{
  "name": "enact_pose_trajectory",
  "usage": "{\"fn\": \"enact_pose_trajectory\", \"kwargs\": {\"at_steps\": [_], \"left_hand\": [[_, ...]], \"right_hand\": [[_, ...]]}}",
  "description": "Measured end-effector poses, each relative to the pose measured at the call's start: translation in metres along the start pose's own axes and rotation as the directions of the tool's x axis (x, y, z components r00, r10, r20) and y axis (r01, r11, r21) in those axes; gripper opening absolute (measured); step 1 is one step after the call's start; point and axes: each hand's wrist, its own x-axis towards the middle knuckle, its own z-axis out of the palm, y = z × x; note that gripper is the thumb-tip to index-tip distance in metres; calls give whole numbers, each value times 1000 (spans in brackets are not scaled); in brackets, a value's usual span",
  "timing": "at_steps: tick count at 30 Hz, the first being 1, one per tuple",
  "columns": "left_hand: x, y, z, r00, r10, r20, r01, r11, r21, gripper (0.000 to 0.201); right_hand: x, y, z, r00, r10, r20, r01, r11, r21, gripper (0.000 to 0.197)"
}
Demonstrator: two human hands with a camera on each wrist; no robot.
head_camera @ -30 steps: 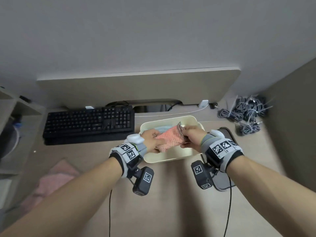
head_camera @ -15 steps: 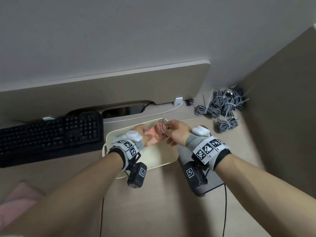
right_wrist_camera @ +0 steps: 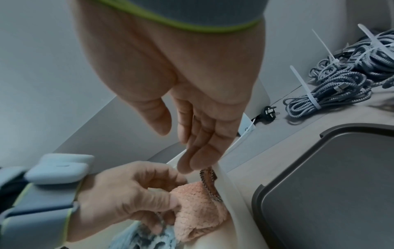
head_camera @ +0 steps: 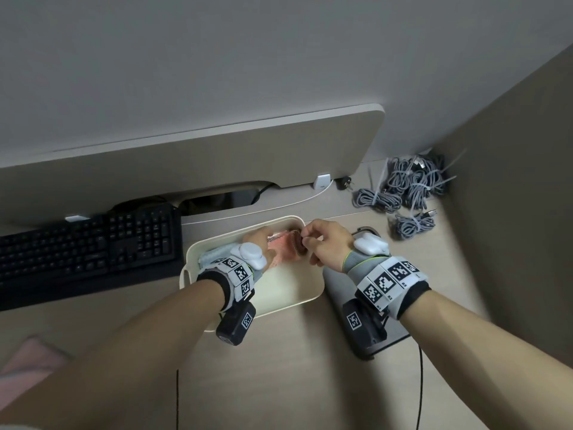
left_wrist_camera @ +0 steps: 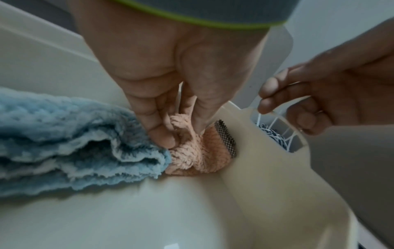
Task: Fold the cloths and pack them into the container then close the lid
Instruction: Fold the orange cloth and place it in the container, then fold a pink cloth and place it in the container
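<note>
A cream container (head_camera: 305, 294) sits open on the desk. Inside it lies a folded blue cloth (left_wrist_camera: 74, 151) by the left wall. A peach cloth (left_wrist_camera: 198, 160) with a dark checkered edge (right_wrist_camera: 208, 178) is bunched in the far right corner beside it. My left hand (left_wrist_camera: 181, 133) is down inside the container and pinches the peach cloth between thumb and fingers. My right hand (right_wrist_camera: 173, 150) hovers over that corner with its fingers pointing down; the fingertips (right_wrist_camera: 187, 166) touch the checkered edge against the wall, the thumb held apart. The dark grey lid (right_wrist_camera: 330, 185) lies flat right of the container.
A black keyboard (head_camera: 86, 243) lies left of the container, under a raised beige shelf (head_camera: 217, 156). Bundled grey cables (head_camera: 409, 187) sit at the back right by a side wall. A pink cloth (head_camera: 28, 364) lies on the desk at lower left.
Both hands carried the peach cloth from above the container's middle down into its far right corner. The right thumb has come off the cloth. The head view shifted right.
</note>
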Motion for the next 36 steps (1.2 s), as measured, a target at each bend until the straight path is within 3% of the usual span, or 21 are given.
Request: {"fn": "enact_pose_trajectory", "kwargs": {"at_steps": [4, 9, 11, 17, 21, 27, 30, 36], "left_hand": [[-12, -4, -3, 984, 140, -113, -140, 990, 8, 26], [-10, 17, 6, 963, 220, 153, -216, 975, -42, 28], [-2, 18, 12, 959, 195, 206, -205, 978, 30, 35], [3, 15, 17, 951, 232, 205, -269, 947, 174, 52], [6, 16, 20, 962, 181, 204, -236, 927, 292, 63], [5, 18, 25, 971, 145, 189, -204, 916, 347, 57], [3, 17, 24, 969, 158, 189, -202, 949, 243, 61], [-14, -1, 2, 991, 127, 35, -126, 991, -38, 35]], "right_hand": [[1, -2, 0, 1000, -14, -6, 14, 1000, -14, 22], [1, -2, 2, 1000, -10, -24, 9, 1000, -12, 19], [1, -1, 2, 999, -17, -32, 17, 1000, -24, 19], [-1, 3, 1, 998, -27, -56, 24, 998, -50, 15], [-4, 3, 1, 998, -45, -53, 40, 996, -85, 15], [-2, 5, 2, 997, -53, -47, 46, 989, -138, 16], [-2, 5, 4, 997, -66, -51, 55, 980, -191, 16], [-11, -6, 12, 998, -56, 32, 64, 913, -404, 23]]}}
